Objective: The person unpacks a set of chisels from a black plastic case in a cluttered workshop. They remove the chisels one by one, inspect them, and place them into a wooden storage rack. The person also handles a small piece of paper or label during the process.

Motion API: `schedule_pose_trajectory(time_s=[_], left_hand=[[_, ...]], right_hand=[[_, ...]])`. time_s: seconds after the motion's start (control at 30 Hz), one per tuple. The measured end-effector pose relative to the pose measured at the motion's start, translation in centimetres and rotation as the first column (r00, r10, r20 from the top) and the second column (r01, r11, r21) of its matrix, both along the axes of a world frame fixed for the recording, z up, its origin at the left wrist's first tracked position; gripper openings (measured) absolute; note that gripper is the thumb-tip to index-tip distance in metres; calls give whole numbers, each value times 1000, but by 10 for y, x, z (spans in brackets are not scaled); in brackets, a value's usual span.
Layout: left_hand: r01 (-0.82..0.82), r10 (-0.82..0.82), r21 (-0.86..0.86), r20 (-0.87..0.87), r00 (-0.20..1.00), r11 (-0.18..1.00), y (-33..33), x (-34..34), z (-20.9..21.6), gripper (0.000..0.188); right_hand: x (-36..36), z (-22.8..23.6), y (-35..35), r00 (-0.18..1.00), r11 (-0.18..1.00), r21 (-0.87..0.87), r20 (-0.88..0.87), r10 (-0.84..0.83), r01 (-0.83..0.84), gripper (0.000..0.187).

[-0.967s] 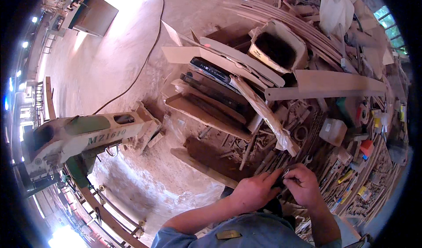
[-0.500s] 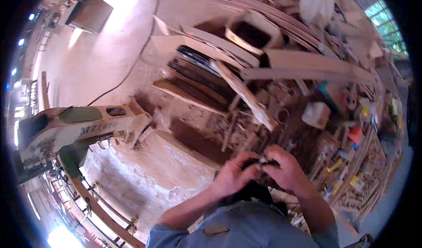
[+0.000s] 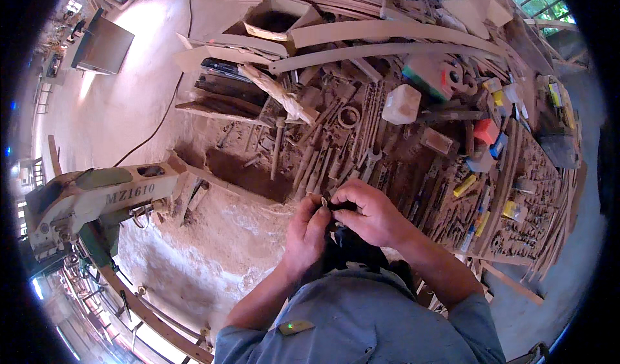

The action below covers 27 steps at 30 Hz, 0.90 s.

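Observation:
Both hands meet in front of my body, over the near edge of the cluttered bench. My left hand is closed, its thumb and fingers pinching a small shiny metal piece. Right beside it, my right hand is closed too, thumb against bent fingers, at the other side of the piece. Most of the piece is hidden by the fingers, so its kind does not show. Just beyond the hands lie an open-ended wrench and several dusty metal bars.
A woodworking machine stands at the left beside a sawdust-covered surface. Farther off are a wrapped stick, a metal ring, a whitish plastic container and a cardboard box. Many small tool bits cover the right side.
The view has turned, so the bench contents sit farther left and higher in the picture. My hands show farther left and upright, still together around the small metal piece.

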<state>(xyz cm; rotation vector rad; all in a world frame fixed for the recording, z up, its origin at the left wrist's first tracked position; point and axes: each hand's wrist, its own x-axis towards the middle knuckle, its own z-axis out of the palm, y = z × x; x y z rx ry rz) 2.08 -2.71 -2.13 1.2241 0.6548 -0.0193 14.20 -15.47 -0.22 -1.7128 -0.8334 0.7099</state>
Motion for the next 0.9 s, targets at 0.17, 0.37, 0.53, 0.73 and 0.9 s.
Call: schedule_pose_trajectory(time_s=[0.17,0.37,0.53,0.73,0.9], left_hand=[[38,-32,-98,71,997,994,-16,-13,13,25],[163,-133,-128,220,967,978,-26,-32,6,28],[205,-228,118,239,944,972,-38,-39,21,32],[266,-316,309,124,941,913,-36,-49,36,33],[219,-274,284,172,946,933,-37,-59,23,32]], right_hand=[[-9,5,-24,999,999,41,42,11,-13,17],[-14,22,-42,997,997,-34,-23,72,-73,17],[-24,28,-51,993,983,-153,35,111,-104,22],[-38,32,-55,983,990,-115,-173,66,-87,33],[-47,21,-59,925,997,14,-372,78,-78,42]])
